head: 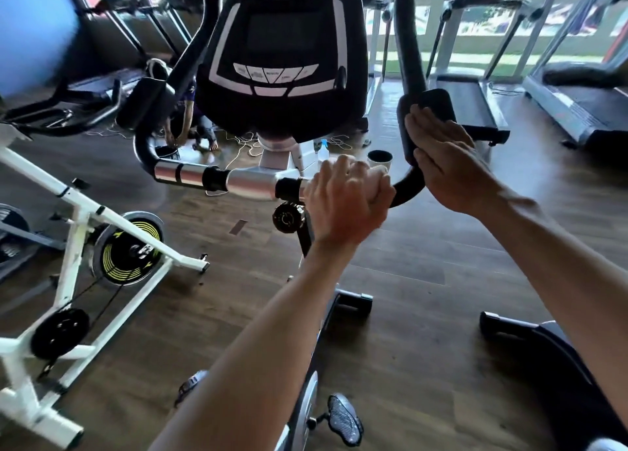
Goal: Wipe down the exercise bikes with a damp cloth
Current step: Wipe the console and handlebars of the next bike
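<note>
- The exercise bike (pixel 282 59) fills the middle of the view, its black console straight ahead and its handlebar (pixel 217 178) running across just below the console.
- The left hand (pixel 346 199) is curled round the handlebar's right end, below and to the right of the console; it looks like a steadying grip.
- The right hand (pixel 448 165) lies flat with straight fingers against the black grip pad (pixel 428 110) on the upright bend, right of the console. A dark cloth may be under the palm, but I cannot tell it from the pad.
- Judged from this, wiping is under way on the right grip; the console, the left bend of the handlebar, the frame and the pedal (pixel 343 420) below the console seem still to do.
- A white bike (pixel 81 240), left of the console and well apart, looks untouched.
- No wet sheen shows, so what is already clean cannot be read.
- A spray bottle (pixel 323 148) and a cup (pixel 380 158) stand on the floor beyond the handlebar, partly hidden by the left hand.
- The console's top is cut off; the upper left corner is blurred.
</note>
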{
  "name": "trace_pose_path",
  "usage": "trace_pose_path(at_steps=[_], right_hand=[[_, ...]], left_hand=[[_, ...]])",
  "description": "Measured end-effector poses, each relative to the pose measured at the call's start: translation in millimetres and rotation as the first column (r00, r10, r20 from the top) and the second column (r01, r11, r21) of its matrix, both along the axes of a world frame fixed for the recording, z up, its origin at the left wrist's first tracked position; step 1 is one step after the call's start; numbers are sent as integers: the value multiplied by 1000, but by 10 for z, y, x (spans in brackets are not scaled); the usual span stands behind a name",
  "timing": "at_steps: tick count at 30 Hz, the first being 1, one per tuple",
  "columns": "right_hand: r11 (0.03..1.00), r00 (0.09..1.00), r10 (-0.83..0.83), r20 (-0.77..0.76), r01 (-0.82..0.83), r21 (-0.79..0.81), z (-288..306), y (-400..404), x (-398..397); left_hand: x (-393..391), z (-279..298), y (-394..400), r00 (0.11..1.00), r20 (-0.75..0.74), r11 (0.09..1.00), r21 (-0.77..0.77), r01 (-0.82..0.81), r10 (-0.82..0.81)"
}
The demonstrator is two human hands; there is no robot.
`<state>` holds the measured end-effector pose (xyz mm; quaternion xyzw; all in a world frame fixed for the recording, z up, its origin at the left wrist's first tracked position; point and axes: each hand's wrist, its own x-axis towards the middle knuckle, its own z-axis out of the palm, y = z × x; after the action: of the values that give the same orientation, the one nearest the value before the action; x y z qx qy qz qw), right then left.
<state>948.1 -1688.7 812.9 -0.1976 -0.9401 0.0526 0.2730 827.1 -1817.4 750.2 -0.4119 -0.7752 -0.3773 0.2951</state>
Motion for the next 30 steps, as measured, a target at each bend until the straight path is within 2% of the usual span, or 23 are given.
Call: trace_pose_path(at_steps=[3,5,7,9,13,16,18,20,22,24,26,28,30], right_hand=[[1000,1000,-3,3,3,2,-16,-16,-3],[1000,1000,8,26,-9,18,6,-5,25],[1000,999,2,42,-3,21,19,-2,66],[1000,999,0,34,-1,17,2,-14,98],[1000,1000,3,12,-3,17,-89,-19,117],[999,999,-33,-5,33,-12,-130,-65,58],[999,999,-45,-13,45,-23,-159,-102,28],[999,999,-38,-15,38,-19,-170,-99,32],[1000,1000,-19,-3,19,4,-163,-66,72],[999,1000,5,21,-6,34,-142,-36,135],[998,999,19,39,-21,58,-119,-37,220],[998,999,31,31,-33,54,-116,-77,291],[999,999,31,24,-31,7,-105,-144,340]], left_hand=[[164,64,102,998,61,995,-98,-19,25],[69,63,41,993,-28,990,-89,110,-113],[-144,27,-75,950,-175,966,-33,256,-258],[-412,-8,-221,927,-248,959,-42,281,-282],[-688,-27,-390,981,-121,988,-15,152,-153],[-494,-26,-228,998,68,997,72,-3,-2],[-283,-50,-69,993,118,993,110,-45,32],[-79,-89,25,998,66,998,66,-4,-1],[-16,-91,21,992,-40,989,87,121,-118],[-171,-101,-40,953,-186,964,73,255,-238],[-449,-127,-163,905,-312,951,18,309,-288],[-690,-141,-300,907,-326,955,36,295,-268],[-762,-123,-361,937,-246,963,36,266,-249]])
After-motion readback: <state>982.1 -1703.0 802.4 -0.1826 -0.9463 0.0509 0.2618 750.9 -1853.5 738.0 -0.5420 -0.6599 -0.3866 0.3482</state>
